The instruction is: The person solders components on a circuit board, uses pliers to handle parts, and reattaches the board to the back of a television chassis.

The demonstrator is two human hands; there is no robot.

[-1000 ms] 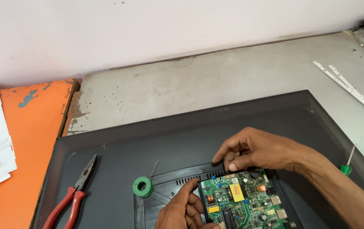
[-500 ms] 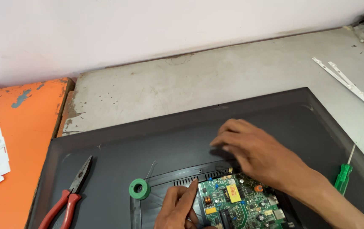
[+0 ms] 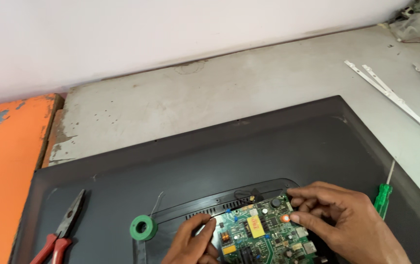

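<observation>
A green circuit board (image 3: 261, 239) with a yellow sticker sits in a recess of a large black television back panel (image 3: 210, 161) lying flat. My right hand (image 3: 342, 225) pinches the board's upper right corner with thumb and fingers. At the board's left edge rests my left hand (image 3: 193, 244), fingertips touching it. Thin wires run from the board's top edge toward the vent slots.
A green tape roll (image 3: 143, 228) and red-handled pliers (image 3: 61, 234) lie on the panel's left. A green-handled screwdriver (image 3: 382, 198) lies at the right. White strips (image 3: 391, 98) rest on the grey bench (image 3: 220, 93). An orange table (image 3: 4, 156) stands left.
My right hand has drawn back from the board's top edge to its upper right corner. The view has shifted left and up a little.
</observation>
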